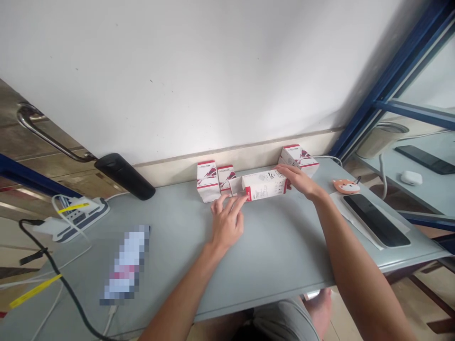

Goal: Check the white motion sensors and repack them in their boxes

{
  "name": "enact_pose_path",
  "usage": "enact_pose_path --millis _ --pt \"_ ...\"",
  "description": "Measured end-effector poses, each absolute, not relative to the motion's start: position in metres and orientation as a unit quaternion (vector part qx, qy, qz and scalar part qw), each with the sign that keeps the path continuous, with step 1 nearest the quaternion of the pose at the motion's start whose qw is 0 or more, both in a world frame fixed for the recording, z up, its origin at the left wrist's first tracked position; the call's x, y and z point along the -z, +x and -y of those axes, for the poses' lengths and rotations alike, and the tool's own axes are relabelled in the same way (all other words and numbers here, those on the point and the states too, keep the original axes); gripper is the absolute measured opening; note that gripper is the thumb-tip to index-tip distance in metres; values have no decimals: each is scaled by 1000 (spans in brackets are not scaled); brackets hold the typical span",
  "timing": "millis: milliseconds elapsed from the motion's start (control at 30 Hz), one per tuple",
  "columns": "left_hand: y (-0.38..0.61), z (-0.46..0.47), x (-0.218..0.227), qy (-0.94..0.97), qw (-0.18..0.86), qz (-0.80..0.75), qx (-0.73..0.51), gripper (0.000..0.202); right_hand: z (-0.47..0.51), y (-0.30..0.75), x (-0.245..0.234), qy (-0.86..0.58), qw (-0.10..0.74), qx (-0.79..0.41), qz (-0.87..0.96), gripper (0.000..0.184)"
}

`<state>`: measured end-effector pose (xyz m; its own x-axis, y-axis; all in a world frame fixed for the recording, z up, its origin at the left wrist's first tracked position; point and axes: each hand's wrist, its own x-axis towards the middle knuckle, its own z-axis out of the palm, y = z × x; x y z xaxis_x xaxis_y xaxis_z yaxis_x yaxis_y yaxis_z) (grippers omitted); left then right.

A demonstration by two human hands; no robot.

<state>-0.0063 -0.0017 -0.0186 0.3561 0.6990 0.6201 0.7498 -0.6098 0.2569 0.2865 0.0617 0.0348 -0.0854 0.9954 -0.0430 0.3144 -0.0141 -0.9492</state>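
Red-and-white carton (263, 185) on its side

The right hand (297, 181) grips its right end; the left hand (228, 222), fingers loosely spread, meets its left end, towards the back of the grey surface (280, 237)

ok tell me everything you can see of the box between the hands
The white box looks like printed cardboard: oblong, with dark print and red at its ends. It lies sideways, on or just above the grey table. The right hand holds its right end; the left hand seems to touch its left end, where a flap may be open.
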Motion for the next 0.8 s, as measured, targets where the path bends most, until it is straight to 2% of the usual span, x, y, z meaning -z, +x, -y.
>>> enact_pose_path --millis 167,433,567,667,800 --pt "-9 -1 22 -820 8 443 363 50 -65 283 -24 -508 366 -540 562 39" --pt "-11 -5 19 -802 15 464 375 56 -66 264 -14 -439 326 -632 550 41" --pt "-7 0 18 -804 10 456 382 63 -64 257 -13 -442 290 -641 557 46" --pt "-5 2 22 -802 62 445 392 75 -62 250 -14 -446 294 -624 570 44" --pt "-3 0 25 -795 115 425 416 65 -60 238 -13 -442 335 -564 612 40"
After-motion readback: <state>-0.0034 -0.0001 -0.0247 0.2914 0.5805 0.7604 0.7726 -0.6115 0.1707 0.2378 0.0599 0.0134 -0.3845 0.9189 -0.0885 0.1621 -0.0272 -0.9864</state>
